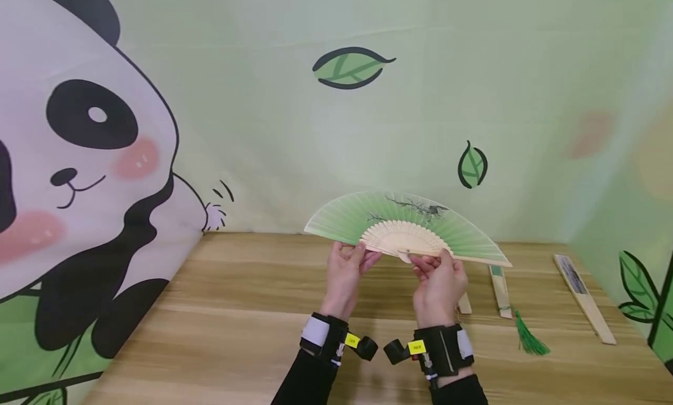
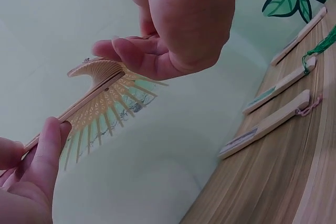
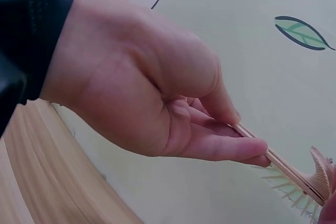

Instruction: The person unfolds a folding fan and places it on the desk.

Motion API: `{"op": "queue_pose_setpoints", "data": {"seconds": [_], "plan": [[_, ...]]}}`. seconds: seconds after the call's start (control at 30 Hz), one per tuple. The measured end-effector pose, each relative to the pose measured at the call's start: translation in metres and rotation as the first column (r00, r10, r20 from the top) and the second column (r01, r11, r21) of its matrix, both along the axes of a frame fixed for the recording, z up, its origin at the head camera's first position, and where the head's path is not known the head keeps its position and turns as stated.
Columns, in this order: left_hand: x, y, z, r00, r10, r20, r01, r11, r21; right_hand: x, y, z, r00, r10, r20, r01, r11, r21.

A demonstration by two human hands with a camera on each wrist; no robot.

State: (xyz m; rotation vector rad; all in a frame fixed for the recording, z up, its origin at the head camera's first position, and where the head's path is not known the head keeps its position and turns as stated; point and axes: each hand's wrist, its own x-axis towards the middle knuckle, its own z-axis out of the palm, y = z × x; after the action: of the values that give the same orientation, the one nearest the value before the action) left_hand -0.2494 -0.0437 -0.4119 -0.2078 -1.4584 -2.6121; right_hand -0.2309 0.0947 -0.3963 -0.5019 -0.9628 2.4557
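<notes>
Above the wooden table (image 1: 236,323), the spread green fan (image 1: 405,218) is held in the air: your left hand (image 1: 344,273) pinches its left side and your right hand (image 1: 440,281) pinches its right side. If you pull these sides apart too strongly, the thin ribs (image 1: 402,236) might crack; if one pinch becomes loose, the fan could fold or drop.

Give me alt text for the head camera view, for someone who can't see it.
A person's left hand and right hand hold a spread green fan above a wood-grain table. Closed fans lie to the right, one with a green tassel. Behind hangs a pale green backdrop printed with a cartoon panda and leaves.
</notes>
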Motion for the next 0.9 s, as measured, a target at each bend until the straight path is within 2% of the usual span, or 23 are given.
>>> {"op": "queue_pose_setpoints", "data": {"seconds": [0.1,0.23,0.4,0.57,0.73,0.9], "plan": [[-0.001,-0.002,-0.001,1.0,-0.009,-0.003,0.009,1.0,-0.006,-0.001,-0.005,-0.002,1.0,-0.031,0.003,0.031,0.999,-0.01],[-0.001,-0.023,-0.004,0.999,0.046,0.015,-0.046,0.999,-0.014,-0.004,-0.027,-0.007,1.0,0.007,0.014,-0.007,1.0,-0.025],[-0.002,-0.064,-0.012,0.992,0.117,0.046,-0.116,0.993,-0.034,-0.008,-0.065,-0.016,0.996,0.087,0.03,-0.085,0.995,-0.055],[-0.004,-0.112,-0.02,0.978,0.194,0.076,-0.193,0.981,-0.024,-0.016,-0.112,-0.024,0.982,0.18,0.06,-0.176,0.982,-0.07],[-0.002,-0.162,-0.029,0.956,0.252,0.153,-0.249,0.968,-0.037,-0.024,-0.161,-0.031,0.966,0.246,0.077,-0.241,0.968,-0.068],[-0.002,-0.2,-0.037,0.931,0.282,0.232,-0.278,0.959,-0.05,-0.027,-0.198,-0.038,0.948,0.301,0.101,-0.295,0.953,-0.073]]}}
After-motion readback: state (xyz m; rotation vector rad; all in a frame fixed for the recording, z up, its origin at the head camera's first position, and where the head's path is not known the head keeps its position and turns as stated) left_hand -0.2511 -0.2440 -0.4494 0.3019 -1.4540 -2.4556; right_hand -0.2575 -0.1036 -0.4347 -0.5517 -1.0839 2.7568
